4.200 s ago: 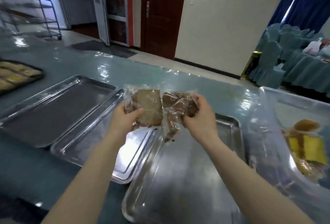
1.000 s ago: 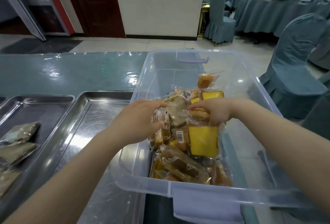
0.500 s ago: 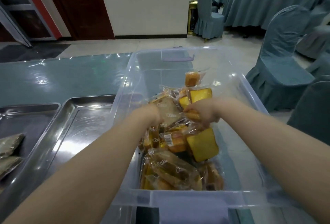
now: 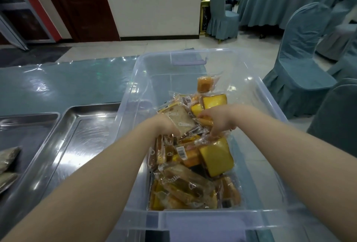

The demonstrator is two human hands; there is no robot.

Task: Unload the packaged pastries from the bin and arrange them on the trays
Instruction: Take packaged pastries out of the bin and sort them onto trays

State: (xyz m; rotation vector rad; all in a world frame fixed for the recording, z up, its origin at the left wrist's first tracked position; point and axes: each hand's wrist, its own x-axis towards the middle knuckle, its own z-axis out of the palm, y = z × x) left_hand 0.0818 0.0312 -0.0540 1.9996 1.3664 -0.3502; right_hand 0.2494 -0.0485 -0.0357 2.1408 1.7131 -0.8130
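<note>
Left hand [image 4: 166, 126]: my fingers dig under a brown pastry pack [image 4: 182, 121]
Right hand [image 4: 216, 121]: I pinch a yellow pack [image 4: 217, 156]
Bin [image 4: 270, 106]: far half bare

Both hands [image 4: 193, 126] low, fingers [image 4: 214, 135] curled

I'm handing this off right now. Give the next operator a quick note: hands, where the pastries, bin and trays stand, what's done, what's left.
Left hand: down in the clear bin, gripping the brown slice packet.
Right hand: also in the bin, fingers curled on a yellow packet.
Packaged pastries: most lie piled in the bin.
Far-left tray: a few dark packets laid at its left edge.
Nearer tray, beside the bin: nothing on its visible part.
Left to do: lift out what is held, lay it on a tray, repeat until the bin is cleared.
</note>
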